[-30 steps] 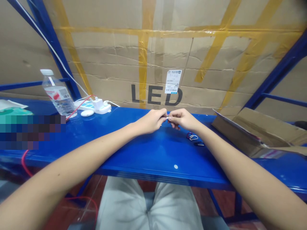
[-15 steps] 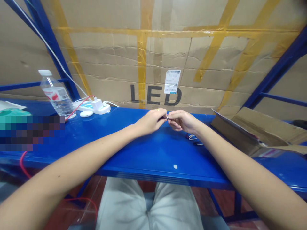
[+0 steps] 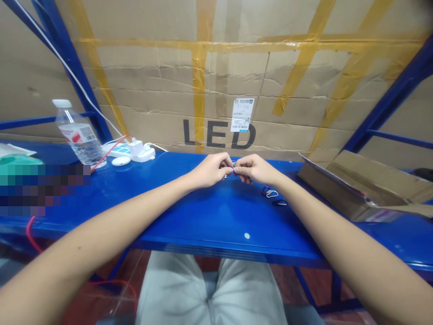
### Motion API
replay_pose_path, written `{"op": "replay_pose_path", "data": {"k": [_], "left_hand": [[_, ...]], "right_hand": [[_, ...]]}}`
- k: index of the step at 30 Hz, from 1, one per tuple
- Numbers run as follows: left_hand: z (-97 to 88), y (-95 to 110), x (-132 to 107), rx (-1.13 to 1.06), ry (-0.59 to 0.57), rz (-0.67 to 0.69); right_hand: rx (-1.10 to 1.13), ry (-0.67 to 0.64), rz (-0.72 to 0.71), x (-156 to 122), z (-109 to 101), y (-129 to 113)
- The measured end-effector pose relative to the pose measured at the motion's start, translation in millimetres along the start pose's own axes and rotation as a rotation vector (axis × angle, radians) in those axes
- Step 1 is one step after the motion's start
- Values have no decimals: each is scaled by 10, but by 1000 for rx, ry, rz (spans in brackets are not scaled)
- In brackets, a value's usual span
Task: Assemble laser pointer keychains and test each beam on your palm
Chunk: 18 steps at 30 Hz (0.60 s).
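Observation:
My left hand (image 3: 211, 170) and my right hand (image 3: 253, 169) meet above the far edge of the blue steel shelf top (image 3: 209, 216). Between their fingertips is a small metal clip (image 3: 233, 168), mostly hidden by my fingers, so its exact shape cannot be told. Just right of my right hand lie a small silver-and-purple carabiner (image 3: 269, 192) and a dark carabiner (image 3: 279, 203).
Left on the shelf stand a plastic water bottle (image 3: 78, 133) and a white power strip (image 3: 118, 149) with a plugged-in charger (image 3: 138, 148) and a red cable. An open cardboard box (image 3: 358, 189) sits at right. Taped cardboard with "LED" printed on it stands behind.
My hands have drawn slightly closer together, and the fingertips of both still pinch the small clip. The carabiners on the shelf have not moved.

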<state>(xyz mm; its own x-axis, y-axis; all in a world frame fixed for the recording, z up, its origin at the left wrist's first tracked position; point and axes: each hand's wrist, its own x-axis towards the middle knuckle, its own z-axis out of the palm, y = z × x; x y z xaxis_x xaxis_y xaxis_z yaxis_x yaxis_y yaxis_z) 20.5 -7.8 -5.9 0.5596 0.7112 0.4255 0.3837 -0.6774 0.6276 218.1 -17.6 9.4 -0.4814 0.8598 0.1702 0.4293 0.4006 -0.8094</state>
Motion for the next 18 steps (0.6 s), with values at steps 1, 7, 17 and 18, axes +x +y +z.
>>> {"op": "replay_pose_path", "data": {"k": [1,7,17,18], "left_hand": [[9,2,-3,-8,27,6],[39,45,-39,191,94,146],[13,40,-43,358,53,265],[10,38,-41,365,50,263]], "right_hand": [[36,2,2,2,-3,10],[341,-30,124,18,-13,62],[509,-137,244,24,-44,55],[452,-149,248,13,-64,24]]}}
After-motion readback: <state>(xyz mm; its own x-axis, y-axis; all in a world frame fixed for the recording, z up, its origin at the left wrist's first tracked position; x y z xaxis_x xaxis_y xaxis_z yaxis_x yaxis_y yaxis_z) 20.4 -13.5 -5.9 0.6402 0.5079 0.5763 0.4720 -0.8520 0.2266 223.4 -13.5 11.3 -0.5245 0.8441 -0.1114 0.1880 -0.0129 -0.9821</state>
